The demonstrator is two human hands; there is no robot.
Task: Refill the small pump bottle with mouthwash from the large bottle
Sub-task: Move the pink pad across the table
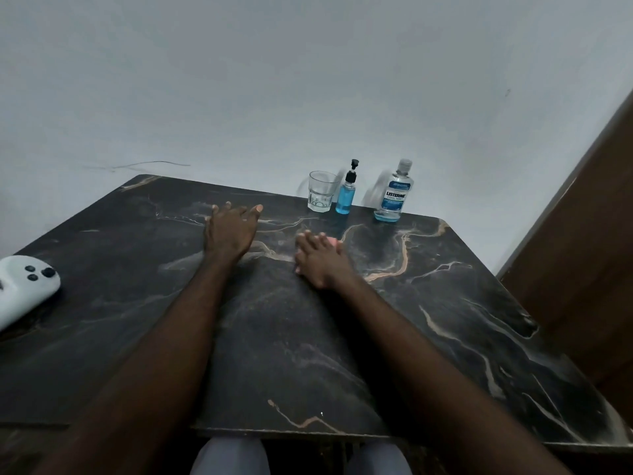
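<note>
A small pump bottle [346, 193] with a black pump and blue liquid stands at the far edge of the dark marble table [308, 337]. To its right stands the large mouthwash bottle [394, 193], capped, with only a little blue liquid at its bottom. My left hand [231, 231] lies flat on the table, fingers spread, empty. My right hand [318, 258] rests on the table on its edge, fingers extended, holding nothing. Both hands sit well short of the bottles.
An empty clear glass [321, 192] stands just left of the pump bottle. A white game controller [24, 289] lies at the table's left edge. A grey wall runs behind the table and a brown wooden panel [582, 234] stands on the right.
</note>
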